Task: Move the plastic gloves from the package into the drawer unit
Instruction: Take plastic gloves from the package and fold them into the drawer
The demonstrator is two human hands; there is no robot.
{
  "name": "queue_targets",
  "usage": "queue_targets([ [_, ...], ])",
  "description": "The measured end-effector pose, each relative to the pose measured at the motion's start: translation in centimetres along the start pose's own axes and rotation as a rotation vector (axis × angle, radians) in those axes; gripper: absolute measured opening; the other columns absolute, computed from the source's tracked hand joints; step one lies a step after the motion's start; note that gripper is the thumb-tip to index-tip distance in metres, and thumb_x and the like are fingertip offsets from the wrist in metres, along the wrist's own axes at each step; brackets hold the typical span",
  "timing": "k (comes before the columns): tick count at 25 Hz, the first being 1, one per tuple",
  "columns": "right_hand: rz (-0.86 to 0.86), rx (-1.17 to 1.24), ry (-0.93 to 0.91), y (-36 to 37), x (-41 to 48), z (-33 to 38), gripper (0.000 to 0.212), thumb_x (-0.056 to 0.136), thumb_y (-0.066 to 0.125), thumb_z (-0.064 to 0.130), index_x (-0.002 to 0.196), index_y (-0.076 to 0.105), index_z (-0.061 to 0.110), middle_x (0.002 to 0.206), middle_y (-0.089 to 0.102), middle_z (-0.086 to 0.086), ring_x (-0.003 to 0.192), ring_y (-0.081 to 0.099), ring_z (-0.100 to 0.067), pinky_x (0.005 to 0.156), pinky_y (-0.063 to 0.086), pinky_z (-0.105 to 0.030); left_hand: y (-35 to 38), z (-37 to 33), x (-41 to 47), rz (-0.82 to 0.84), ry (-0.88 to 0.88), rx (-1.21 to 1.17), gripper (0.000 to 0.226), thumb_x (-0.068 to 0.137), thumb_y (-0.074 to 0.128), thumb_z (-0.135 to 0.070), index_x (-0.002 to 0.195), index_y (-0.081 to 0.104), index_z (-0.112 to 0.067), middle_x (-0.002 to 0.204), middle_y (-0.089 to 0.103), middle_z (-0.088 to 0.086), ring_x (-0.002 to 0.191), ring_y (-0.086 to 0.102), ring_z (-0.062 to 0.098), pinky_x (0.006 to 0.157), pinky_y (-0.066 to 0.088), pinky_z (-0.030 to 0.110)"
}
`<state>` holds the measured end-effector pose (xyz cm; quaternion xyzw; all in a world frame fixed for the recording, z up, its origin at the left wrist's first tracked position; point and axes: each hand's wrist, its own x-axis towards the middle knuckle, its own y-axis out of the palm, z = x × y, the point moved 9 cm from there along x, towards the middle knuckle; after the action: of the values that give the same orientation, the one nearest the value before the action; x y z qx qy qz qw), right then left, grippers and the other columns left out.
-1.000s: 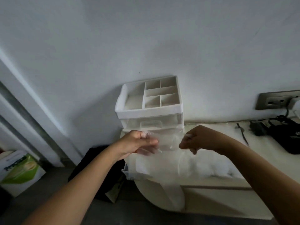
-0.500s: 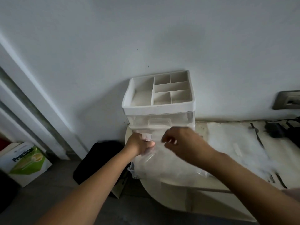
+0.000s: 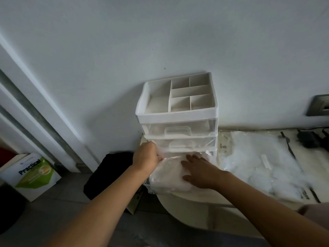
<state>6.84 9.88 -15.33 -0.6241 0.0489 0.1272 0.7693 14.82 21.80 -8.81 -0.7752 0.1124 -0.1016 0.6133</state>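
Observation:
A white drawer unit (image 3: 178,118) with a divided top tray stands against the wall on the table. Its lowest clear drawer (image 3: 151,190) is pulled out toward me. A stack of clear plastic gloves (image 3: 169,173) lies in that drawer. My left hand (image 3: 146,158) pinches the gloves at their back left corner. My right hand (image 3: 200,171) lies flat, fingers spread, pressing on top of the gloves. The clear package (image 3: 263,161) lies flat on the table to the right of the unit.
A wall socket (image 3: 319,107) and dark chargers with cables (image 3: 309,139) sit at the far right. On the floor at left are a green and white box (image 3: 33,175) and a black bag (image 3: 110,172). The rounded table edge (image 3: 178,205) lies below the drawer.
The gloves, held up between both hands a second ago, have come down into the open drawer. My right hand has let go and now lies flat on them. The view has shifted left.

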Motion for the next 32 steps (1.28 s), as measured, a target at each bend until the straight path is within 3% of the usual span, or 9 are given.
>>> queue_targets([
  [4, -0.012, -0.054, -0.007, 0.2, 0.7, -0.1, 0.067, 0.094, 0.048, 0.044, 0.149, 0.02, 0.018, 0.158, 0.006, -0.013, 0.145, 0.009, -0.03, 0.118, 0.009, -0.046, -4.3, -3.4, -1.4, -0.172, 0.135, 0.243, 0.044, 0.088, 0.063, -0.036, 0.059, 0.039, -0.015, 0.071, 0.06, 0.005, 0.07, 0.058, 0.022, 0.059, 0.037, 0.029],
  [7, 0.01, -0.035, -0.005, 0.4, 0.7, -0.4, 0.076, 0.086, 0.061, 0.041, 0.148, 0.021, 0.022, 0.158, 0.003, -0.01, 0.145, 0.003, -0.032, 0.115, 0.01, -0.055, -0.3, -5.7, -2.5, 0.058, 0.269, 0.066, 0.032, 0.088, 0.064, -0.033, 0.067, 0.056, -0.01, 0.069, 0.059, 0.002, 0.069, 0.058, 0.019, 0.066, 0.046, 0.031],
  [9, 0.031, 0.006, 0.01, 0.5, 0.8, -0.6, 0.078, 0.083, 0.066, 0.037, 0.146, 0.023, 0.023, 0.157, 0.004, -0.008, 0.145, 0.002, -0.035, 0.112, 0.015, -0.059, 4.0, -5.4, -2.7, 0.259, 0.283, 0.044, 0.038, 0.085, 0.068, -0.033, 0.112, 0.063, -0.007, 0.116, 0.063, 0.01, 0.108, 0.059, 0.024, 0.094, 0.047, 0.035],
  [12, 0.04, 0.103, 0.051, 0.5, 1.1, -1.2, 0.081, 0.079, 0.071, 0.03, 0.145, 0.024, 0.023, 0.154, 0.015, -0.007, 0.142, 0.012, -0.034, 0.112, 0.022, -0.056, 7.7, -3.5, -2.5, 0.463, 0.224, 0.134, 0.088, 0.085, 0.066, -0.042, 0.151, 0.017, -0.011, 0.158, 0.014, 0.012, 0.144, 0.017, 0.031, 0.118, 0.019, 0.039],
  [18, 0.099, 0.221, 0.163, -0.2, 0.3, -1.4, 0.072, 0.08, 0.069, 0.015, 0.14, 0.032, 0.001, 0.146, 0.032, -0.015, 0.14, 0.022, -0.03, 0.113, 0.026, -0.037, 10.3, -2.7, -2.0, 0.598, 0.087, 0.149, 0.114, 0.084, 0.062, -0.053, 0.146, -0.025, -0.014, 0.155, -0.026, 0.011, 0.145, -0.015, 0.036, 0.119, 0.002, 0.046],
  [21, 0.079, 0.246, 0.205, -2.5, -1.7, -1.5, 0.019, 0.088, 0.05, 0.003, 0.105, 0.057, 0.001, 0.12, 0.053, -0.016, 0.109, 0.053, -0.024, 0.088, 0.045, -0.026, 10.6, -2.9, -2.1, 0.601, 0.081, 0.184, 0.118, 0.083, 0.06, -0.059, 0.145, -0.027, -0.009, 0.153, -0.029, 0.015, 0.143, -0.02, 0.037, 0.119, -0.003, 0.046],
  [23, -0.011, 0.22, 0.165, -4.8, -3.3, -0.2, 0.018, 0.091, 0.04, 0.001, 0.09, 0.058, 0.003, 0.108, 0.058, -0.013, 0.092, 0.057, -0.02, 0.074, 0.046, -0.023, 10.5, -2.9, -2.3, 0.583, 0.07, 0.163, 0.117, 0.084, 0.06, -0.056, 0.145, -0.027, -0.006, 0.153, -0.03, 0.018, 0.142, -0.022, 0.04, 0.118, -0.003, 0.048],
  [26, -0.202, 0.316, 0.045, -6.6, -4.3, 2.5, 0.033, 0.095, 0.036, 0.002, 0.121, 0.054, -0.006, 0.127, 0.055, -0.019, 0.119, 0.05, -0.028, 0.091, 0.034, -0.022, 10.8, -3.2, -2.2, 0.554, 0.087, 0.123, 0.108, 0.091, 0.055, -0.047, 0.144, -0.028, -0.004, 0.151, -0.031, 0.022, 0.139, -0.025, 0.043, 0.116, -0.007, 0.052],
  [32, -0.221, 0.336, 0.22, -4.3, -2.5, 1.4, 0.035, 0.089, 0.043, 0.001, 0.122, 0.055, 0.0, 0.129, 0.047, -0.016, 0.113, 0.052, -0.028, 0.091, 0.044, -0.028, 11.6, -2.9, -1.6, 0.524, 0.054, 0.083, 0.105, 0.091, 0.054, -0.044, 0.144, -0.029, -0.006, 0.151, -0.031, 0.022, 0.139, -0.026, 0.042, 0.116, -0.007, 0.053],
])
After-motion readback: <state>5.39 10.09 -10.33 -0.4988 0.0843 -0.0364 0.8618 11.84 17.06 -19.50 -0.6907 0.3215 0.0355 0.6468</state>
